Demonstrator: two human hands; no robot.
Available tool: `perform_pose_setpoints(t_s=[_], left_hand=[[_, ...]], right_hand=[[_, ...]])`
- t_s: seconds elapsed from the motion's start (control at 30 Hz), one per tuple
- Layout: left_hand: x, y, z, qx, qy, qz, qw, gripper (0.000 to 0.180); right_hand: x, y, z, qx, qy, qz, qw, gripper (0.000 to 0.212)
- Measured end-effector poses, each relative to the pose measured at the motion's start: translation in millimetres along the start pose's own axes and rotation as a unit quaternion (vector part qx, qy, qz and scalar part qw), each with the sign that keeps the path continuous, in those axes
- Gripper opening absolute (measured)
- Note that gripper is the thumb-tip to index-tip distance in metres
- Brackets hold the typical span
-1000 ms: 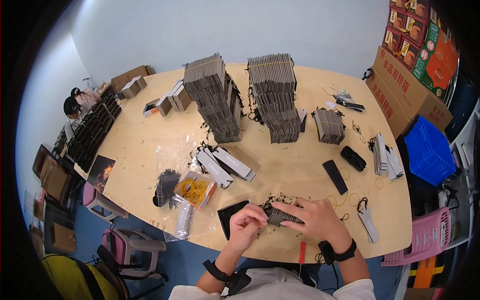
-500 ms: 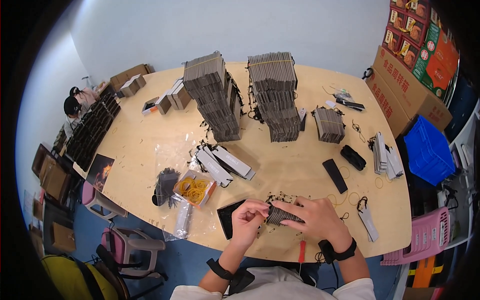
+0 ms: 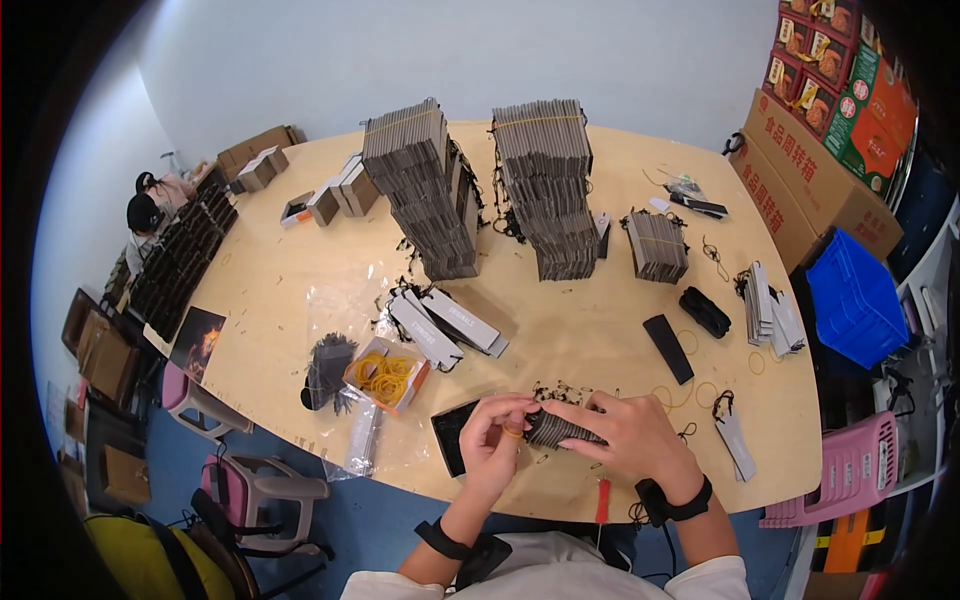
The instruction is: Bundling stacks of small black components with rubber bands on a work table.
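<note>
Near the front edge of the table lies a bundle of grey hang tags (image 3: 560,430) standing on edge, with black cords along its far side. My right hand (image 3: 635,432) grips the bundle from the right, fingers over its far side and thumb on the near side. At the left end of the bundle, my left hand (image 3: 492,440) is closed in a pinch. A thin orange-yellow rubber band (image 3: 513,432) shows at its thumb; the fingertips hide the rest. Just left of that hand sits an open black box (image 3: 450,440), partly covered by it.
Two tall stacks of banded tags (image 3: 415,180) (image 3: 545,190) stand at the back. A box of yellow rubber bands (image 3: 385,378) is to the left, loose white tags (image 3: 460,322) beyond it. A red-handled tool (image 3: 603,500) lies at the front edge. Another person (image 3: 145,215) sits far left.
My left hand has turned slightly and shifted a little left, and the orange-yellow band now shows at its thumb. My right hand stays on the tag bundle.
</note>
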State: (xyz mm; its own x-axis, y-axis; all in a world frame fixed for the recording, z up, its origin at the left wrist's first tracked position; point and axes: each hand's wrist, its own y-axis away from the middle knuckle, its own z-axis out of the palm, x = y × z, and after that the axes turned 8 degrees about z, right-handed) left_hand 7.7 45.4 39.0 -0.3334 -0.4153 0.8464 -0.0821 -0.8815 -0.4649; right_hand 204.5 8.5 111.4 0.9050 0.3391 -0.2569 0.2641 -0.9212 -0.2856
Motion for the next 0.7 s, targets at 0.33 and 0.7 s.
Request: perform_pose_setpoints(t_s=[0.33, 0.7], left_hand=[[3, -3, -11, 0.005, -0.089, -0.016, 0.996, 0.015], [10, -9, -7, -0.012, -0.133, -0.073, 0.988, 0.021]], right_hand=[[-2, 0, -2, 0.002, -0.003, 0.007, 1.000, 0.049], [-1, 0, -2, 0.003, 0.001, 0.010, 1.000, 0.054]])
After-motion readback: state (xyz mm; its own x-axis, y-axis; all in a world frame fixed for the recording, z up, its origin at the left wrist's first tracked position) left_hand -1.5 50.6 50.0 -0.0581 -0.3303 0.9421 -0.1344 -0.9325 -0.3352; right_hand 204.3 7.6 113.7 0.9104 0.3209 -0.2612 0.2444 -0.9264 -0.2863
